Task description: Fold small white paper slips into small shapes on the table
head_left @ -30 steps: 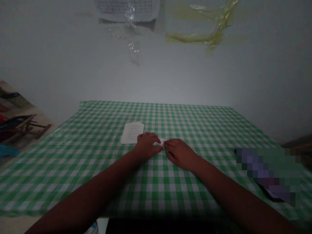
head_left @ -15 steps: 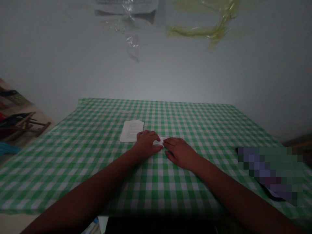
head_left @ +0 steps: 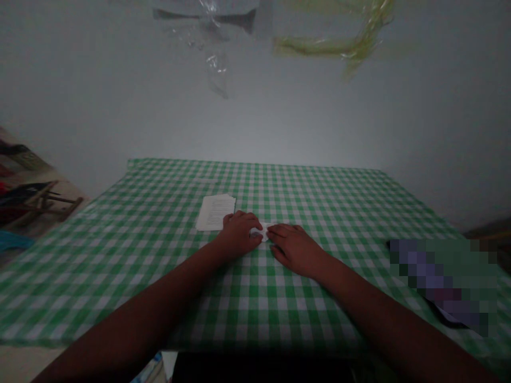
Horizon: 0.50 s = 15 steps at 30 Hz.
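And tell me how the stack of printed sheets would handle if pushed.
The printed sheets would probably slide over one another, since their edges sit staggered and no binding shows. Looking thin and lying flat on the checked tablecloth, they seem likelier to bend than tip.

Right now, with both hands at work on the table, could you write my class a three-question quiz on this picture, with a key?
1. Multiple choice: what pattern does the tablecloth have?
A) red stripes
B) green and white checks
C) blue dots
2. True or false: the printed sheets lie nearer the left hand than the right hand.
3. Short answer: what colour is the small thing between the two hands?

Key: 1. B; 2. true; 3. white.
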Motion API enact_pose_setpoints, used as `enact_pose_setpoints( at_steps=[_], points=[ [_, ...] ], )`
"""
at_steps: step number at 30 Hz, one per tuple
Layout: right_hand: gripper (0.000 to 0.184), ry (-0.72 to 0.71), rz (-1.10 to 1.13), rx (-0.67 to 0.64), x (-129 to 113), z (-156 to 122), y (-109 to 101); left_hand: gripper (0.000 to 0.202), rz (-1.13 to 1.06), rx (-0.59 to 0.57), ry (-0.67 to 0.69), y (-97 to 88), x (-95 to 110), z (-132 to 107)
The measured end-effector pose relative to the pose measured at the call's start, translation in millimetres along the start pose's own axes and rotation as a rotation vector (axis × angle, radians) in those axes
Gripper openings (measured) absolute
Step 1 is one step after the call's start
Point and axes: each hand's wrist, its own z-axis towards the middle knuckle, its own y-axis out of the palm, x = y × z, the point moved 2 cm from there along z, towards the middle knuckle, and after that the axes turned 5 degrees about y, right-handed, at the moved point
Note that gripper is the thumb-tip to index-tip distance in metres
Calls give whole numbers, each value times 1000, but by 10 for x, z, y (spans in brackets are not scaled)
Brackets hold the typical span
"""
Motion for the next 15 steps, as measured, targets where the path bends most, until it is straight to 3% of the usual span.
enact_pose_setpoints(
  at_steps=[15],
  points=[
    [37,13,-8,-19,-34,4,-30,20,28,34,-31,39,29,25]
  ],
)
